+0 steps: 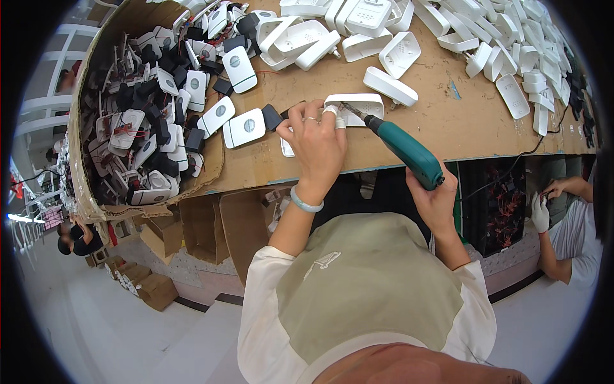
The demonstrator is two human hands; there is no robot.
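My left hand (314,144) is closed on the left end of a white plastic housing (368,104), steadying it near the front edge of the table; some fingertips are wrapped in white. A teal electric screwdriver (404,148) is gripped at its rear end by my right hand (436,201). Its bit points up and left into the hollow of the housing; the screw, if any, is too small to make out. Beside my left hand lie a white cover with a grey round part (244,128) and a black block (271,118). Another white piece (286,148) is partly hidden behind that hand.
A cut-open cardboard box (82,144) at left holds many white covers with black blocks and red wires. White housings (400,54) are heaped along the back and right of the cardboard-topped table (473,131). A black cable (511,160) hangs at right, near another person (569,217).
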